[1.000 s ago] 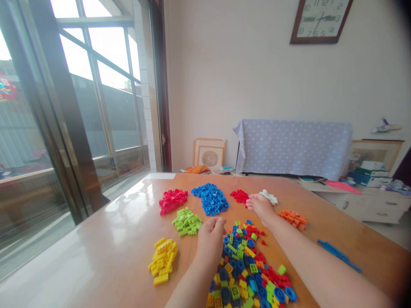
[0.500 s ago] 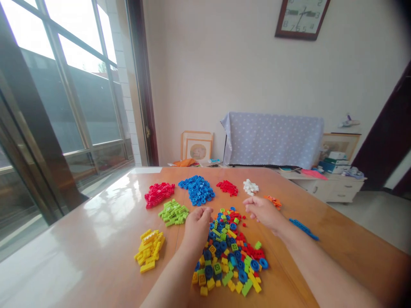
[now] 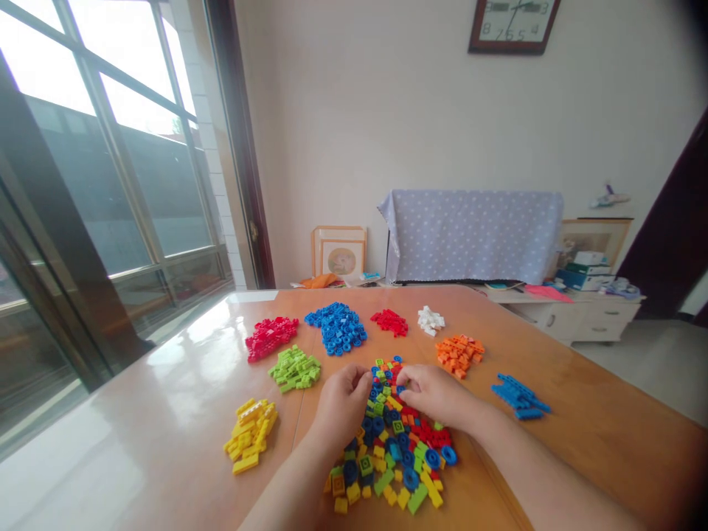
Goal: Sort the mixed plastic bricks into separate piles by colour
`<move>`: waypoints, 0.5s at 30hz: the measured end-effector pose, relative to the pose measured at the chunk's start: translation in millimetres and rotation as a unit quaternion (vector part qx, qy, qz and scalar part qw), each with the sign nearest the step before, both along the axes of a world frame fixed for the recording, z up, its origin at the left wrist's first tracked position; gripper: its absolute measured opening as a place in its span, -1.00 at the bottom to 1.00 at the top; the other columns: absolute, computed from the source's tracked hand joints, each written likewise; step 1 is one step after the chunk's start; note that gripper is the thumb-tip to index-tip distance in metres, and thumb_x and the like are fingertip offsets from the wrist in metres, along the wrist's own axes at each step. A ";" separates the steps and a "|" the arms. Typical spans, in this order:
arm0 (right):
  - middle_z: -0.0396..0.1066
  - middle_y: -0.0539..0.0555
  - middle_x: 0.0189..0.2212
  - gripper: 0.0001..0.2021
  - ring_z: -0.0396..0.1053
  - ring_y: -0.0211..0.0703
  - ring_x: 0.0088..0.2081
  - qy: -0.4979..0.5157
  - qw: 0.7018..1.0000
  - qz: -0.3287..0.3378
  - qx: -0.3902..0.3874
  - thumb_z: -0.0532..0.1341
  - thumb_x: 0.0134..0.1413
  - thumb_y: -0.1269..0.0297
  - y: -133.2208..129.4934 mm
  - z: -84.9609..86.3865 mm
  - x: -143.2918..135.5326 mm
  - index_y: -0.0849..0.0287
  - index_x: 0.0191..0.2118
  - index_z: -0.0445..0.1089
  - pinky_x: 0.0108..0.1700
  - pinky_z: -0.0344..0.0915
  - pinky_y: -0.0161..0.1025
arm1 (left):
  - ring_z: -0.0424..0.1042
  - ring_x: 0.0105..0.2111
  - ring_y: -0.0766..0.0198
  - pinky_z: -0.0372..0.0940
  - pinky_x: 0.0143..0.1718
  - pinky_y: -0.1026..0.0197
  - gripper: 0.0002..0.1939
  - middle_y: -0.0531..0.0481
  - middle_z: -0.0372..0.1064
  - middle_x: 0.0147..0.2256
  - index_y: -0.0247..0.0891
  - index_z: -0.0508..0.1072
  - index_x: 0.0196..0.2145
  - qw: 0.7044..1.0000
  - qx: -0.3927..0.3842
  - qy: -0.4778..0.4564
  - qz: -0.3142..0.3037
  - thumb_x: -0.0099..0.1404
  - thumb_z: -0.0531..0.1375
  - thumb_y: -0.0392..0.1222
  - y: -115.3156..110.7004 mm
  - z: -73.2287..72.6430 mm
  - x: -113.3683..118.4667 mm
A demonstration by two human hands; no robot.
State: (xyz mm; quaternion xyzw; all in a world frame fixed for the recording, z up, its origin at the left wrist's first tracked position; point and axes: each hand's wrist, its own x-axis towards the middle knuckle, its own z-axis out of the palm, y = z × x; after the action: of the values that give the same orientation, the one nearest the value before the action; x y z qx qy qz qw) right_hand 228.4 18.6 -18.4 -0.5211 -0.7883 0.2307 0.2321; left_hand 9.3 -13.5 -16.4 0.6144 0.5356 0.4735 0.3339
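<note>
A heap of mixed toy building bricks (image 3: 381,483) in several colours, with blue wheel-like rings among them, lies in front of me. Over its left edge is my left hand (image 3: 344,398), thumb and fingers pinched together; whatever they hold is hidden. My right hand (image 3: 436,394) reaches into the upper right of the heap, its curled fingertips touching the bricks near some red ones. I cannot make out what is between them. Just beyond the right hand lies a pile of orange bricks (image 3: 460,354).
Sorted piles surround the heap: yellow bricks (image 3: 251,435), lime green bricks (image 3: 295,367), pinkish-red pieces (image 3: 271,337), blue pieces (image 3: 337,328), red pieces (image 3: 390,321), white pieces (image 3: 431,319) and long blue pieces (image 3: 520,397). All rest on a brown table (image 3: 182,391).
My right hand has moved left and down from beside the orange pile to the mixed heap, uncovering the orange bricks. The left hand has stayed near the heap's left edge. The view has shifted slightly.
</note>
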 end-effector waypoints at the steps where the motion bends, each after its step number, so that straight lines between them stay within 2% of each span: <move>1: 0.36 -0.08 -0.56 -0.86 0.21 -0.30 -0.52 -0.005 1.000 -0.001 -0.001 0.29 -0.05 0.29 1.5 -0.7 2.8 0.08 -0.29 0.50 -0.49 -0.05 -0.38 | 0.21 -0.50 0.29 0.00 -0.49 0.30 -0.65 0.06 0.27 -0.55 -0.26 0.46 -0.46 1.000 0.002 0.007 -0.001 0.22 0.15 0.09 0.3 -0.4 -0.2; 7: 0.33 -0.10 -0.55 -0.84 0.24 -0.31 -0.51 0.003 1.000 0.007 -0.017 0.26 -0.06 0.32 9.4 -5.3 20.2 0.10 -0.26 0.46 -0.50 0.00 -0.39 | 0.25 -0.47 0.28 0.05 -0.47 0.30 -0.65 0.04 0.32 -0.52 -0.24 0.50 -0.39 0.999 0.008 0.039 0.007 0.26 0.12 0.09 1.8 -3.4 -1.7; 15: 0.35 -0.08 -0.54 -0.85 0.25 -0.29 -0.49 0.004 0.999 -0.009 -0.032 0.24 -0.06 0.34 11.3 -3.8 23.6 0.13 -0.29 0.46 -0.47 0.06 -0.38 | 0.30 -0.46 0.27 0.09 -0.45 0.29 -0.65 0.01 0.41 -0.48 -0.25 0.51 -0.35 0.999 0.016 0.047 0.012 0.28 0.11 0.07 3.8 -6.5 -3.3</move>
State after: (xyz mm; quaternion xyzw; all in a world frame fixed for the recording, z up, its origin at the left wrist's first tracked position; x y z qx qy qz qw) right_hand 252.0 29.9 -22.1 -0.5341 -0.7750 0.2557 0.2208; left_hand 6.0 -9.6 -22.8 0.6347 0.5505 0.4563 0.2930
